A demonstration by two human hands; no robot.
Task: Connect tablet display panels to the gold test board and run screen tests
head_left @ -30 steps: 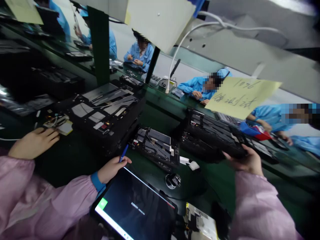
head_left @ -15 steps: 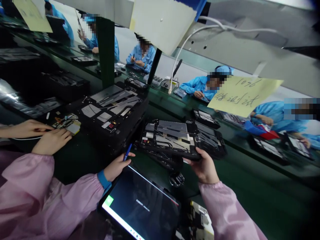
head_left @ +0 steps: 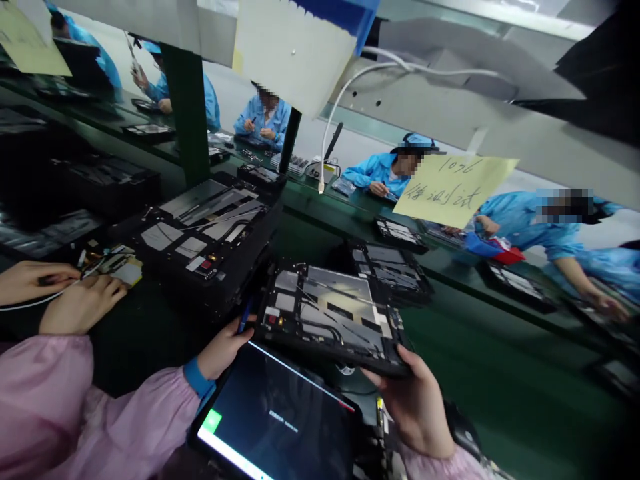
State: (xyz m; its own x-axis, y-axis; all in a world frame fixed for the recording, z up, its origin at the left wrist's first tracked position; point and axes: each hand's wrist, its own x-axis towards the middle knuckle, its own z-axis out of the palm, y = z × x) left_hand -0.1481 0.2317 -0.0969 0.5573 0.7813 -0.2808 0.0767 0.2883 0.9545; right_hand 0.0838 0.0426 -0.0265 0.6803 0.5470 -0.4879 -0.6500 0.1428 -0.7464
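The open unit (head_left: 333, 313), a flat black-framed device with its inner side up, was held off the surface (head_left: 480, 353) just beyond the lit tablet (head_left: 280, 417). The right hand (head_left: 417, 400) pinched its near right corner, thumb on the rim and fingers beneath; gripping it by the edge presumably spared the bare strips and cables inside. The left hand (head_left: 225, 350) was curled with a blue pen (head_left: 246, 315) pinched upright between thumb and fingers, right beside the unit's left end, a hold that likely left the pen handy. The tablet lay face up below, angled, it seemed, so that its screen could be read from the seat.

To the left rose a black stack (head_left: 233, 277) topped by another opened unit (head_left: 207, 230), probably piled to save room. Further units (head_left: 387, 263) lay beyond the held one, on its right. At far left, a neighbour's hand (head_left: 83, 303) rested at a small circuit board (head_left: 123, 270) with a white cable nearby.

As for containers, a dark tray (head_left: 20, 247) behind that board held shiny, silvery pouches (head_left: 60, 230). Across the surface, a co-worker's hand (head_left: 487, 225) was at a blue bin (head_left: 477, 245) adjoining a red bin (head_left: 510, 255); their contents were too small to make out. A yellow note (head_left: 455, 190) hung in front.
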